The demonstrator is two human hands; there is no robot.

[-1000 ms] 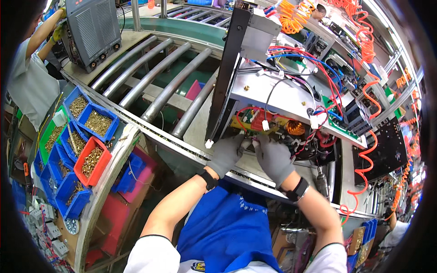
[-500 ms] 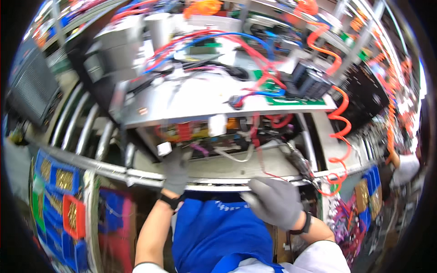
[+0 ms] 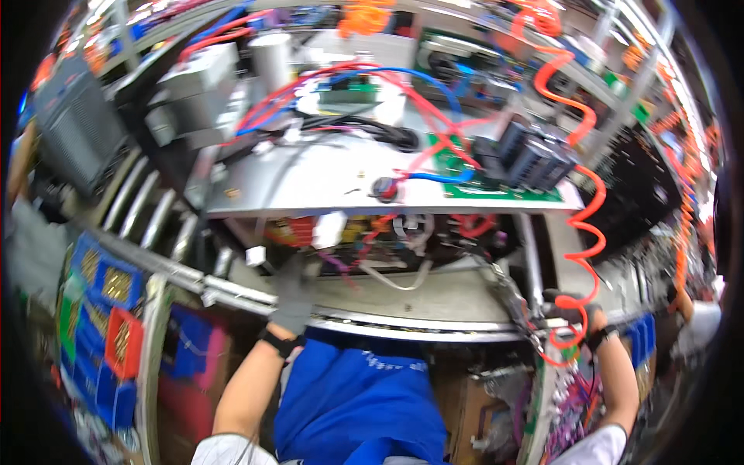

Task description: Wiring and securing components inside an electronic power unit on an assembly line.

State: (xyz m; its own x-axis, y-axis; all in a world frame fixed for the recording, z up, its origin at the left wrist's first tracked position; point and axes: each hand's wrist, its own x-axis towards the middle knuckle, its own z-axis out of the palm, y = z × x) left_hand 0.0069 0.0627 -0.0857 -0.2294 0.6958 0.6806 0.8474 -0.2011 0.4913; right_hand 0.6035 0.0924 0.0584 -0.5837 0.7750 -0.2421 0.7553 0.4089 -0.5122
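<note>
My left hand [image 3: 293,298], in a grey glove, reaches in under the front edge of a metal panel [image 3: 310,190]. Its fingers are blurred among wires and a white connector [image 3: 256,256], so what they hold is unclear. My right hand [image 3: 572,306], also gloved, is at the right by the conveyor's front rail. A red-orange coiled hose [image 3: 593,240] passes in front of it and hides part of the fingers. Beside that hand lies a slim dark metallic hand tool [image 3: 508,291]. The panel carries red and blue cables, a green circuit board [image 3: 457,163] and dark grey blocks [image 3: 535,159].
Metal rollers [image 3: 136,203] run at the left, next to a grey ribbed case [image 3: 77,128]. Blue bins [image 3: 116,283] and a red bin [image 3: 124,341] hold brass-coloured small parts. A black panel [image 3: 632,190] stands at the right. Another person's arm [image 3: 686,306] shows at the far right.
My right hand has moved right, from in front of the apron to beside the coiled hose and the tool. My left hand stays under the panel. The view has shifted slightly.
</note>
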